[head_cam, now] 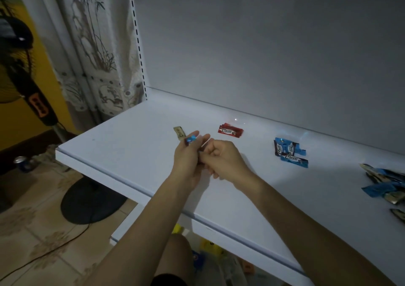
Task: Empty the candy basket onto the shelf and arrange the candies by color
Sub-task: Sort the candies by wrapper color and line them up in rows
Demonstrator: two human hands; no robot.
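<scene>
Sorting: blue candy (190, 140) over the shelf (131, 136).
My left hand (186, 162) pinches it; right hand (223, 161) fingers curled, grip unclear.

Looks like a room in someone's home, probably: bamboo-print curtain (92, 44), a standing fan (37, 101) on tiled floor (32, 231), plus a white shop-style shelf (122, 154) with a slotted upright (138, 44).

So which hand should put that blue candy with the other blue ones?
Probably the right hand. The blue candy is pinched in the left hand, but the blue pile lies on the right, so the left would have to cross over.
</scene>
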